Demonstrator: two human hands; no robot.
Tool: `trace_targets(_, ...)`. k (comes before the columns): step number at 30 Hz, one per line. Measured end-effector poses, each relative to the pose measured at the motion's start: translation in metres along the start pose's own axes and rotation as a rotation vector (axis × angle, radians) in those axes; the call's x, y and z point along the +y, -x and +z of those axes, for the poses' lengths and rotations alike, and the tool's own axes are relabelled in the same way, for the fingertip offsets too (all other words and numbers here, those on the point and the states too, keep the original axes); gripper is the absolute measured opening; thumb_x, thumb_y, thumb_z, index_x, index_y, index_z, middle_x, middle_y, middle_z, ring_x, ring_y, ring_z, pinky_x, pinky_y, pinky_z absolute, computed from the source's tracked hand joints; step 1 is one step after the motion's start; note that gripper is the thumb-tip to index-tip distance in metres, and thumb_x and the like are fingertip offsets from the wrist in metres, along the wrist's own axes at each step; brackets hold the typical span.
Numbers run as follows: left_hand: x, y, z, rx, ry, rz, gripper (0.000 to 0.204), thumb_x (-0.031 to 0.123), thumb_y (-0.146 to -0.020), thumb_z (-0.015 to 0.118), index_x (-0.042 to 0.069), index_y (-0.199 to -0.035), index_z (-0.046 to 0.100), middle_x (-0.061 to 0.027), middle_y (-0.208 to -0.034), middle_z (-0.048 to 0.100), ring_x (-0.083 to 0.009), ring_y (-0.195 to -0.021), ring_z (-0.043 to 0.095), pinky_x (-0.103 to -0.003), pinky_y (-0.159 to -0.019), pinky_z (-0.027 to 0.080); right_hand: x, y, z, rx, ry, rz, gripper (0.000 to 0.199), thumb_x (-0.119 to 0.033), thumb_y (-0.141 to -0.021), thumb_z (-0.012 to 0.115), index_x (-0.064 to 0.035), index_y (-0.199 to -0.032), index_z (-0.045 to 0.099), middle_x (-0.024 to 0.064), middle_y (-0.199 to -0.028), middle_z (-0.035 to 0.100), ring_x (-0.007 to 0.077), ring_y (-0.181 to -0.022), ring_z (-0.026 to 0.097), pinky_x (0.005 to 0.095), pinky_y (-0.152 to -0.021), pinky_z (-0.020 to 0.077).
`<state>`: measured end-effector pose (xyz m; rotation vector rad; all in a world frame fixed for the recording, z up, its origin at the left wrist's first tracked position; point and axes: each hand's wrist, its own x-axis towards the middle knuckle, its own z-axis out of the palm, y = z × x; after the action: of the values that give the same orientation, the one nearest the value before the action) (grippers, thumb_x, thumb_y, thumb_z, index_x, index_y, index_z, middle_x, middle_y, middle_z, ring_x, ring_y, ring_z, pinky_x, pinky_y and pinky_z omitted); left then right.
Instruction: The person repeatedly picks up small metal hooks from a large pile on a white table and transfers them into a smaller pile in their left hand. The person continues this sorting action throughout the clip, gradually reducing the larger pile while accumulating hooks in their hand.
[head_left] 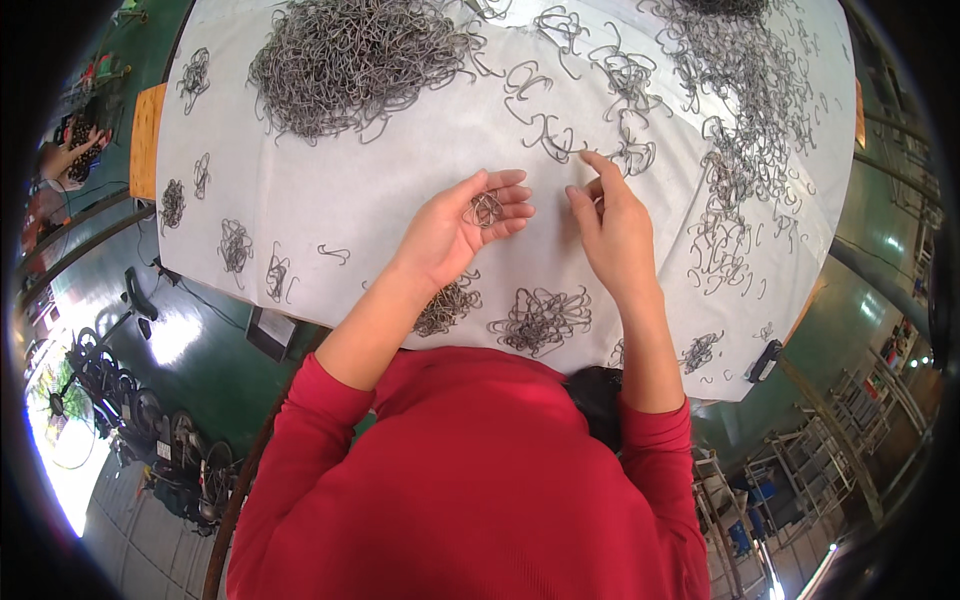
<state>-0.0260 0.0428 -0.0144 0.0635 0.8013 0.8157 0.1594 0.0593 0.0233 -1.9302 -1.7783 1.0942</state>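
Note:
My left hand (445,228) is palm up over the table, fingers loosely cupped, holding a small bunch of bent wire hooks (484,210). To its right, my right hand (617,235) is palm down with the index finger stretched forward and the thumb apart from it. That fingertip is at the edge of some loose wire hooks (552,138); whether it touches one I cannot tell. The other fingers are partly hidden under the hand, and no hook shows in them. More hooks lie in a small cluster (634,157) just beyond the right hand.
A big heap of hooks (350,65) covers the far left of the white-covered table (350,190). Many hooks (750,150) spread along the right side. Small piles, one a near pile (541,320), sit by my body. A black object (765,361) is at the right edge.

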Motion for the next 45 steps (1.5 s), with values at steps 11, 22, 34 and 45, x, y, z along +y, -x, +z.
trace_targets(11, 0.014, 0.016, -0.023, 0.097, 0.015, 0.057, 0.038, 0.021, -0.094, 0.04, -0.006, -0.121, 0.046, -0.0142, -0.107, 0.058, -0.0232, -0.096, 0.059, -0.031, -0.084, 0.05, 0.001, -0.002, 0.013, -0.065, 0.111, -0.029, 0.052, -0.018, -0.082, 0.057, -0.0079, -0.13, 0.04, 0.0141, -0.08, 0.063, 0.0303, -0.069, 0.061, 0.0395, -0.06, 0.0477)
trace_targets(22, 0.013, 0.018, -0.028, 0.097, -0.067, 0.07, 0.04, 0.024, -0.094, 0.039, -0.006, -0.12, 0.048, -0.0139, -0.105, 0.059, -0.0226, -0.093, 0.06, -0.032, -0.083, 0.049, -0.021, -0.036, 0.04, 0.032, 0.155, -0.168, 0.044, -0.016, -0.085, 0.055, -0.0094, -0.127, 0.046, 0.0123, -0.071, 0.062, 0.0293, -0.064, 0.061, 0.0377, -0.059, 0.0463)
trace_targets(34, 0.014, 0.016, -0.03, 0.054, -0.133, 0.076, 0.039, 0.022, -0.095, 0.038, -0.006, -0.122, 0.046, -0.0136, -0.104, 0.06, -0.023, -0.094, 0.06, -0.032, -0.083, 0.05, 0.03, 0.015, 0.0, -0.041, 0.23, -0.034, 0.059, -0.019, -0.082, 0.057, -0.0082, -0.135, 0.034, 0.0155, -0.069, 0.062, 0.0335, -0.06, 0.06, 0.0427, -0.056, 0.0465)
trace_targets(45, 0.013, 0.016, -0.031, 0.04, -0.137, 0.094, 0.039, 0.02, -0.095, 0.037, -0.006, -0.123, 0.044, -0.0136, -0.104, 0.06, -0.0239, -0.095, 0.06, -0.032, -0.084, 0.05, 0.041, 0.029, -0.013, -0.065, 0.188, -0.118, 0.049, -0.022, -0.083, 0.057, -0.0073, -0.128, 0.044, 0.0146, -0.069, 0.063, 0.033, -0.06, 0.06, 0.0408, -0.057, 0.0472)
